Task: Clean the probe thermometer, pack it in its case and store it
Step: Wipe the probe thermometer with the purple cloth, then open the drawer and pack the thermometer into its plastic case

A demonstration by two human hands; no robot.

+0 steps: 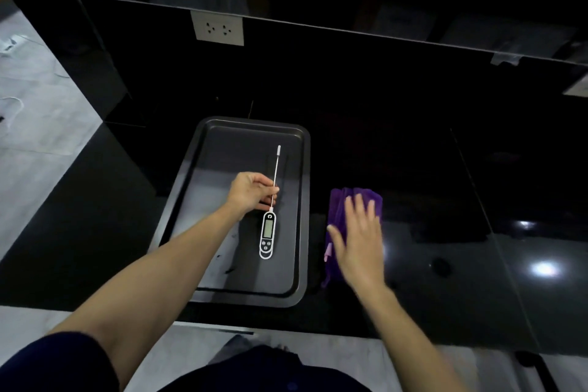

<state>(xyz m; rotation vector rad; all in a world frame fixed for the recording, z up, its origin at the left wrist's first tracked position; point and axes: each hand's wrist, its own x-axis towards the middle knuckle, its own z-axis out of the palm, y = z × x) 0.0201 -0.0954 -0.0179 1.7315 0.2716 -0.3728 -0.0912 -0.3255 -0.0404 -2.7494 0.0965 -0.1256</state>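
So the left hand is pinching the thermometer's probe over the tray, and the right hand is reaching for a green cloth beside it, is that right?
Not quite: the cloth is purple, not green, as the head view shows. The rest holds: the left hand pinches the thermometer by its probe over the tray, and the right hand reaches over the cloth beside it.

Right hand (358,242) motion-blurred, covering much of the purple cloth (337,210)

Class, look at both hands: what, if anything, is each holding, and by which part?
The left hand pinches the thermometer by its metal probe, near the body. The right hand holds nothing, spread open over the purple cloth.
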